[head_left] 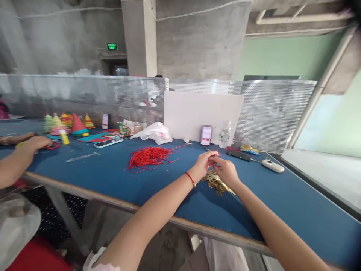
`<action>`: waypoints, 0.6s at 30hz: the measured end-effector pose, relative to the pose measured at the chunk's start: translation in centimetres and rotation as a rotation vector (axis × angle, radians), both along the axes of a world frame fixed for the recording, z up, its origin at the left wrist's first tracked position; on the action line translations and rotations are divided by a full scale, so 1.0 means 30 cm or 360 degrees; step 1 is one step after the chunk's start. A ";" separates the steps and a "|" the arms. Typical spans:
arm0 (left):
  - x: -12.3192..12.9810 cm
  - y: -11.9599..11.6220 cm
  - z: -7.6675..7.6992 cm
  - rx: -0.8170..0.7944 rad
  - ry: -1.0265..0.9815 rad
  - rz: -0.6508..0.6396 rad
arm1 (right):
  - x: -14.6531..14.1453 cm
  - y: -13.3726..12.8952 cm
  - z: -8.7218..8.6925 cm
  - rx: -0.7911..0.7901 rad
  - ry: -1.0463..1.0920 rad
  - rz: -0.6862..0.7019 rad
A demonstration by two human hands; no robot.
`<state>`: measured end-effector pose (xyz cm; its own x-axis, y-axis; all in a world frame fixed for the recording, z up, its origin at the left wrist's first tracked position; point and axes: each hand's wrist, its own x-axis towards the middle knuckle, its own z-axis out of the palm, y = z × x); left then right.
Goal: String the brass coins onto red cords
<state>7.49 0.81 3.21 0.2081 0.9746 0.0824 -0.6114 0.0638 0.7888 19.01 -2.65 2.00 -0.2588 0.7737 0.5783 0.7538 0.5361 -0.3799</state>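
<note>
My left hand [202, 164], with a red cord bracelet [190, 179] on its wrist, meets my right hand [226, 170] at the fingertips. The fingers of both are closed in a pinch. A bit of red shows around them, but what they hold is too small to make out. Just under my hands lies a heap of gold-coloured coins [214, 182], partly covered by my right hand. Left of them a loose bundle of red cord [150, 157] is spread on the blue table [169, 184].
Behind my hands stand a propped phone [206, 135], a clear bottle [225, 136] and a white board [194, 113]. A white plastic bag [156, 133] lies behind the cord. A black device [238, 154] is at right. Another person's hand [39, 143] holds red-handled scissors [53, 145] near paper cones [78, 124].
</note>
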 end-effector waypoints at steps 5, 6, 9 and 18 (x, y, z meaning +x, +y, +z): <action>-0.006 0.018 0.006 0.0025 0.0073 -0.0070 | 0.008 0.004 0.004 0.0067 -0.0278 -0.0038; -0.006 0.025 0.004 0.0033 0.0095 -0.0031 | 0.010 0.007 0.003 0.0081 -0.0308 -0.0030; -0.004 0.040 -0.002 0.0071 0.0147 0.0071 | 0.013 0.013 0.001 0.0122 -0.0324 -0.0019; -0.022 0.064 -0.007 -0.0007 0.0104 -0.0028 | 0.016 -0.003 0.019 0.0152 -0.0209 -0.0273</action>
